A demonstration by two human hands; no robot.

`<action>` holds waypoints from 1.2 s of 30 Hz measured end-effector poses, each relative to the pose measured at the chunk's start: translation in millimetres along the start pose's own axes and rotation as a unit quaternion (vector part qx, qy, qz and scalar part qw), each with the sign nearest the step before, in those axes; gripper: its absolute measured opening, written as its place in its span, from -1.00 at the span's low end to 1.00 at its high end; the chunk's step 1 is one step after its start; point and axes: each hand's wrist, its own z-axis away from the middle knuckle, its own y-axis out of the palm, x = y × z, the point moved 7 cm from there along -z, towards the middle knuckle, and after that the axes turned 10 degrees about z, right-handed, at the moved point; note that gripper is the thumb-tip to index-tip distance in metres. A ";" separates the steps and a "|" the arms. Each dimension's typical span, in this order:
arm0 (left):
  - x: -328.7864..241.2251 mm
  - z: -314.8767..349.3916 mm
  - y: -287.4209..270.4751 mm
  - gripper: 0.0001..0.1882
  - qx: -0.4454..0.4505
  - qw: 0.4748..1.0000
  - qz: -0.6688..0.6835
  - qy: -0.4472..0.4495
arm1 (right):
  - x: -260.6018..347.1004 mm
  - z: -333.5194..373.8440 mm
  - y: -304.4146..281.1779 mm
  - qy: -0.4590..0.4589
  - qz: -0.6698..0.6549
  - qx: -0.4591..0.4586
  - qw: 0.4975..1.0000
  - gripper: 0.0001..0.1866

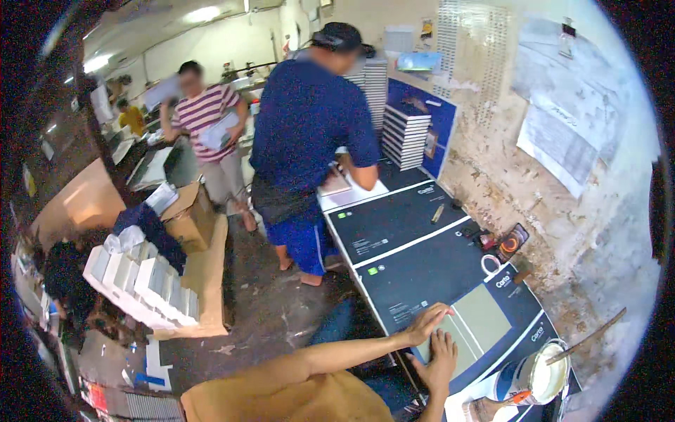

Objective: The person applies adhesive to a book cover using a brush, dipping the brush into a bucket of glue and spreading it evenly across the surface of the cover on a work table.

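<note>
Both of the person's hands lie on the near-left board [465, 354] of a pair of grey-green boards set on a dark blue sheet [500, 297] on the table [415, 274]. The other, far-right board [483, 315] lies just beyond the fingers, to the right, and neither hand seems to cover it. Between the boards a pale narrow strip [470, 333] runs from far left to near right, and the boards' edges follow that line. The left hand [427, 325] is the farther of the two, its fingertips at the strip's far-left end, so it is nearer to the far-right board's far corner. The right hand [441, 354] sits nearer the body, palm down, fingers spread apart and pointing away, not clamped on anything. The left grip has its fingers laid close together; whether it pinches an edge cannot be told. A tub [545, 376] and a brush [485, 409] stand near and to the right, apart from both hands.
</note>
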 end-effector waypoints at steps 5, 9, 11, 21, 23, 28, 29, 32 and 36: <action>-0.8 8.4 0.7 -0.51 0.031 0.997 0.048 -0.058 | 6.8 -3.4 -2.0 -0.004 -0.007 0.022 1.000 -0.06; -29.4 7.7 2.4 -0.45 0.050 0.986 0.080 -0.141 | 3.4 -6.9 2.7 -0.002 -0.004 0.041 0.999 -0.02; -5.6 12.8 -1.6 -0.39 0.041 0.982 0.073 -0.171 | 23.3 -15.3 -22.3 -0.018 0.001 -0.024 1.000 -0.27; -13.9 -19.1 -16.2 -0.64 0.010 0.994 0.071 -0.086 | -11.5 -49.1 -11.8 0.162 -0.029 -0.037 0.986 -0.81; -15.9 -30.3 -15.6 -0.66 0.036 0.994 0.068 -0.078 | -15.4 -55.1 -3.2 0.151 0.011 -0.055 0.987 -0.75; -46.1 -55.0 -23.1 -0.70 0.068 0.990 0.008 -0.124 | -35.8 -26.3 27.5 0.209 0.053 0.083 0.973 -0.87; -54.6 -64.1 -27.0 -0.70 0.065 0.989 0.005 -0.136 | -33.3 -28.4 26.0 0.215 0.058 0.077 0.972 -0.89; -39.6 -63.2 -13.9 -0.69 0.113 0.982 0.036 -0.150 | -34.8 -21.6 21.3 0.227 0.085 0.048 0.969 -0.90; -12.7 -41.5 -13.5 -0.69 0.083 0.985 -0.030 -0.149 | -57.0 36.3 69.9 0.193 0.094 0.115 0.970 -0.64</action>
